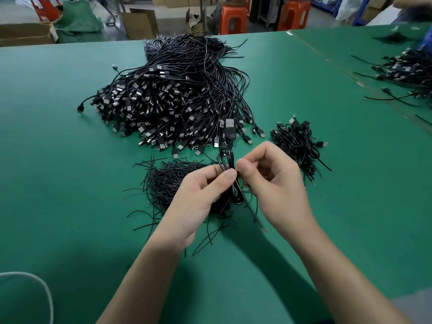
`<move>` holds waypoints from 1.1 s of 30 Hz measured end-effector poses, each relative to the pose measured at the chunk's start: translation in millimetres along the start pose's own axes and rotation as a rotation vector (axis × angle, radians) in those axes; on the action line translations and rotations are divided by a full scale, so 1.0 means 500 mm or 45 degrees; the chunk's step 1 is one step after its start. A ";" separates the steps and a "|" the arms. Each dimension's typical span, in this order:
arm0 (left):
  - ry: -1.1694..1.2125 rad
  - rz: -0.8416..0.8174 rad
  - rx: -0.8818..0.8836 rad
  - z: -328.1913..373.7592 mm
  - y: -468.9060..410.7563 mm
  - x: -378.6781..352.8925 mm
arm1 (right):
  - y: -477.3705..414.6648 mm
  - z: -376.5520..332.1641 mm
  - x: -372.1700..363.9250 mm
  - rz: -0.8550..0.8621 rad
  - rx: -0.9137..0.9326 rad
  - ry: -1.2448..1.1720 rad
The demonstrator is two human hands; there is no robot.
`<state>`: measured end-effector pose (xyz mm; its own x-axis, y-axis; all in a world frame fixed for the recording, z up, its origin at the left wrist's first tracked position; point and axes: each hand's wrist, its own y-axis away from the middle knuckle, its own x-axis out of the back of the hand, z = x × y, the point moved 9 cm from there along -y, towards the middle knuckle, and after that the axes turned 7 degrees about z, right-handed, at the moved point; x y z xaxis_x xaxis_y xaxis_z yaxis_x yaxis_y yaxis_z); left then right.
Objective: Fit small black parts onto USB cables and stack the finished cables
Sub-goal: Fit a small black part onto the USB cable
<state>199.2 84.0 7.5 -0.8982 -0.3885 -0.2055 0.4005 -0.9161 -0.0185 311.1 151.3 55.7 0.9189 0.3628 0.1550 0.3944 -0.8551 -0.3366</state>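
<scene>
A folded black USB cable (228,146) is held upright between both hands above the green table (58,160), its plug pointing away from me. My left hand (198,197) pinches the folded cable at its middle between thumb and forefinger. My right hand (275,181) pinches the same spot from the right. The cable's loose end trails down between my wrists. Under my left hand lies a heap of thin black ties (168,183). A big pile of loose USB cables (177,99) lies behind it. To the right sits a small stack of bundled cables (297,143).
Another heap of USB cables (409,71) lies at the table's far right, near a person's blue sleeve (426,38). A white cord (35,284) curls at the near left edge. Orange stools (233,18), cardboard boxes and a green sack stand beyond the table.
</scene>
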 end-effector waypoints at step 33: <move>-1.052 0.399 -0.921 0.159 0.017 0.001 | -0.011 0.059 -0.028 0.132 -0.638 -0.693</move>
<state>187.7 68.1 85.3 -0.4774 -0.7817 0.4013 0.3980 -0.5996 -0.6943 296.4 162.1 27.9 0.8777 0.2917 -0.3802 0.3728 -0.9142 0.1590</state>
